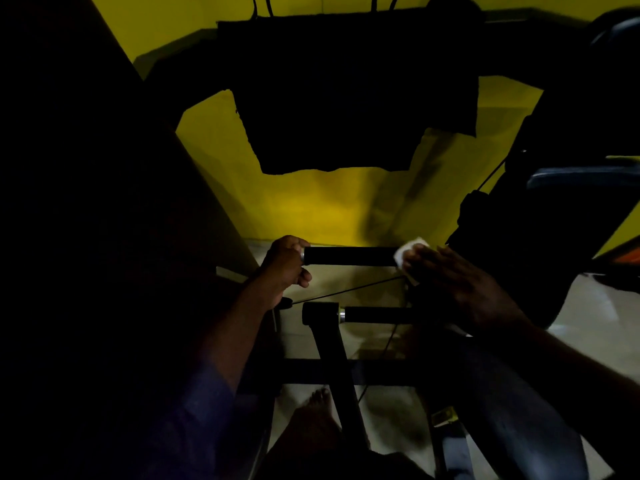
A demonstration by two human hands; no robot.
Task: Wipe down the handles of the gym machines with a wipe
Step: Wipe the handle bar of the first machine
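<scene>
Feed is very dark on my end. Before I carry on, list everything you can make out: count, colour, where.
upper handle: one, black grip with silver collar, centre
lower handle: one, black with silver collar, just below the upper handle
wipe: one, white, at the upper handle's right end
cable: one, thin, black, running between the two handles
frame: black bars, under the lower handle
hanging panel: one, black, top centre
wall: yellow, behind
floor: pale, below
foot: one, bare, bottom centre
left hand: grips the upper handle's left end
right hand: presses the wipe on the handle, blurred
</scene>
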